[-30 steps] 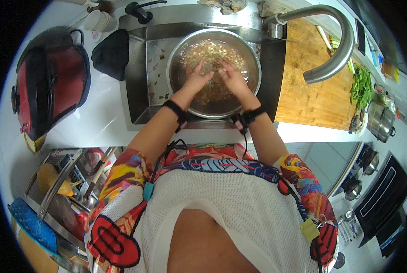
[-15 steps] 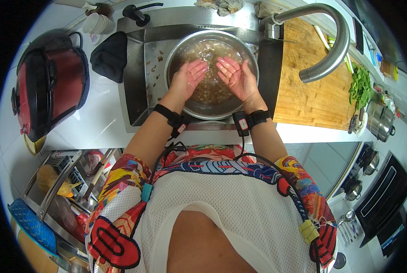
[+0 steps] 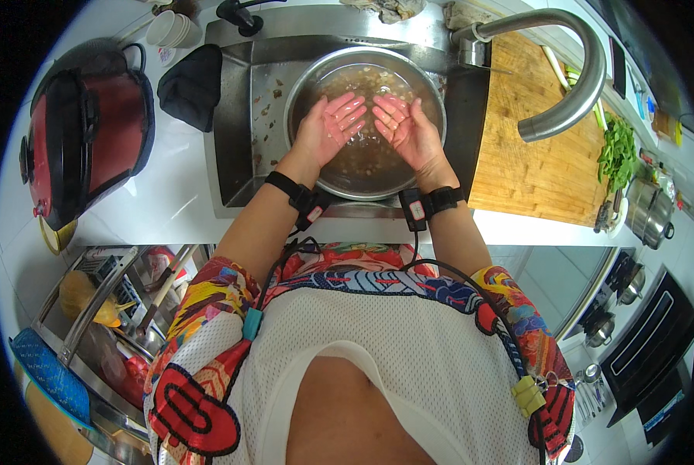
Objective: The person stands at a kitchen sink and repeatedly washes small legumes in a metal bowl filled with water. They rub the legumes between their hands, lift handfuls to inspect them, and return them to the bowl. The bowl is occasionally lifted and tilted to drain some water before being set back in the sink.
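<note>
A round steel bowl (image 3: 366, 191) stands in the sink (image 3: 234, 147), filled with cloudy brownish water. Pale small pieces (image 3: 378, 80) show in the water, mostly toward the far side; what they are I cannot make out. Over the bowl I hold my left hand (image 3: 331, 124), palm up, its fingers stretched out and wet. Close beside it, my right hand (image 3: 403, 132) is also turned palm up with fingers extended. Neither palm holds anything I can see, and a narrow gap separates the fingertips. Black straps with small boxes circle both wrists.
A curved steel faucet (image 3: 572, 105) arches over the wooden cutting board (image 3: 529, 155) on the right. Leafy greens (image 3: 617, 151) lie at the board's far right. On the left are a black cloth (image 3: 194, 87), stacked paper cups (image 3: 172, 29) and a red cooker (image 3: 118, 128).
The pale pieces have sunk or spread, and fewer show between and below my hands. My fingers are slightly more spread; both hands stay over the bowl. The view has shifted a little.
</note>
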A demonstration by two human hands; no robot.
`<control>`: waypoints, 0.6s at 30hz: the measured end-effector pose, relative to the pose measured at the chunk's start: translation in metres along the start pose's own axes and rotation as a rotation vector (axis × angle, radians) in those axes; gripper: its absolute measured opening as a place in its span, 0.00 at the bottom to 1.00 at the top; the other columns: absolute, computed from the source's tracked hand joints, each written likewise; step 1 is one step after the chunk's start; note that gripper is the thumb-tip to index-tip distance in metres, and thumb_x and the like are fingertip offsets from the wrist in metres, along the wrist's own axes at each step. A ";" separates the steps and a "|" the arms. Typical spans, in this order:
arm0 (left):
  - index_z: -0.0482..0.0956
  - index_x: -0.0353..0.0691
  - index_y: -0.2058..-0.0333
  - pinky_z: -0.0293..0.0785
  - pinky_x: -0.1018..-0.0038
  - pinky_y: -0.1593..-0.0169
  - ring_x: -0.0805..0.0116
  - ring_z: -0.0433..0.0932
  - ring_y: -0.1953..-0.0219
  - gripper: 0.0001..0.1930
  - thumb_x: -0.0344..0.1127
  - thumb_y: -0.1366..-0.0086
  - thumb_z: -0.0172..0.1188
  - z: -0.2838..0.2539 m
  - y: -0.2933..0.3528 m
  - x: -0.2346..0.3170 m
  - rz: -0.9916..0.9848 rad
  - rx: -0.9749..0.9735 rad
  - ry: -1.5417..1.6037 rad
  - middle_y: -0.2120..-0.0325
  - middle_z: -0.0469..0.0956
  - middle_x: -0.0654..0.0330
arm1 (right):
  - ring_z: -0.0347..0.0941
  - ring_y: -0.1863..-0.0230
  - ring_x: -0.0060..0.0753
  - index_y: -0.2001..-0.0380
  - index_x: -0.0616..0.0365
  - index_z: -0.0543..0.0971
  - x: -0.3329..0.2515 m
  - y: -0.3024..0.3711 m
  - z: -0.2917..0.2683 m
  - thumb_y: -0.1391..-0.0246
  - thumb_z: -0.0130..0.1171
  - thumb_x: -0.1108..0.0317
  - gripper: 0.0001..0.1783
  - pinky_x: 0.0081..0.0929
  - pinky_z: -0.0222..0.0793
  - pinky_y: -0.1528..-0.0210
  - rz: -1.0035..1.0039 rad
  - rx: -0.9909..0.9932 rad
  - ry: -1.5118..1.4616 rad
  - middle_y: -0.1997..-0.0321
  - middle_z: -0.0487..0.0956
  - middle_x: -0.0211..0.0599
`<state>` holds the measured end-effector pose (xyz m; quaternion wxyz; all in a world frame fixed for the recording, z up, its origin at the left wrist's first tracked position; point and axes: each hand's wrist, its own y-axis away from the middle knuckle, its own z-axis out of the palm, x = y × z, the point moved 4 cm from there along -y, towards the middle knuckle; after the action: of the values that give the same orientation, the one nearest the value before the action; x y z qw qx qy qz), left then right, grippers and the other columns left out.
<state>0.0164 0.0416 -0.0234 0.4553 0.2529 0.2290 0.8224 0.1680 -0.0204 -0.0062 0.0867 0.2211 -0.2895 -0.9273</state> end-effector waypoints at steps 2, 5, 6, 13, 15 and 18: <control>0.60 0.33 0.45 0.61 0.63 0.43 0.56 0.64 0.45 0.26 0.48 0.32 0.32 0.000 0.001 -0.001 -0.003 0.004 0.015 0.46 0.63 0.47 | 0.73 0.62 0.30 0.56 0.63 0.70 0.003 -0.002 -0.004 0.38 0.39 0.54 0.22 0.23 0.70 0.63 0.017 0.032 0.166 0.58 0.76 0.41; 0.65 0.35 0.50 0.68 0.71 0.57 0.65 0.71 0.61 0.21 0.46 0.32 0.37 -0.005 0.005 0.006 0.071 0.123 -0.153 0.58 0.72 0.52 | 0.64 0.80 0.16 0.65 0.59 0.74 0.011 -0.003 -0.010 0.40 0.46 0.59 0.14 0.13 0.57 0.81 0.105 0.076 0.193 0.75 0.74 0.29; 0.68 0.36 0.52 0.71 0.75 0.64 0.70 0.74 0.69 0.19 0.45 0.32 0.40 -0.008 0.007 0.012 0.098 0.170 -0.235 0.64 0.76 0.55 | 0.61 0.82 0.14 0.68 0.57 0.74 0.009 -0.003 -0.012 0.41 0.48 0.59 0.13 0.13 0.53 0.82 0.081 0.085 0.273 0.78 0.72 0.27; 0.73 0.37 0.65 0.44 0.84 0.87 0.85 0.52 0.88 0.12 0.40 0.34 0.46 -0.035 0.043 0.104 0.595 0.477 -0.524 0.88 0.56 0.73 | 0.57 0.84 0.11 0.80 0.56 0.75 -0.069 0.013 -0.027 0.43 0.51 0.60 0.15 0.12 0.51 0.81 -0.548 0.431 0.765 0.86 0.67 0.19; 0.73 0.38 0.63 0.49 0.84 0.84 0.84 0.56 0.85 0.13 0.41 0.34 0.45 -0.055 0.049 0.127 0.624 0.489 -0.561 0.85 0.59 0.72 | 0.60 0.80 0.12 0.76 0.59 0.75 -0.092 0.010 -0.032 0.42 0.51 0.62 0.13 0.13 0.56 0.77 -0.738 0.443 0.893 0.83 0.68 0.21; 0.70 0.38 0.54 0.63 0.76 0.70 0.71 0.68 0.71 0.18 0.43 0.35 0.44 -0.093 0.031 0.133 0.471 0.502 -0.771 0.72 0.70 0.60 | 0.70 0.66 0.30 0.65 0.63 0.75 -0.117 -0.006 -0.047 0.47 0.54 0.63 0.13 0.26 0.66 0.62 -0.848 0.508 1.318 0.66 0.74 0.38</control>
<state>-0.1224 0.1278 -0.0487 0.2343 0.6838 0.1717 0.6693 0.2932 -0.0057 -0.0022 -0.1714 0.8235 -0.2721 -0.4673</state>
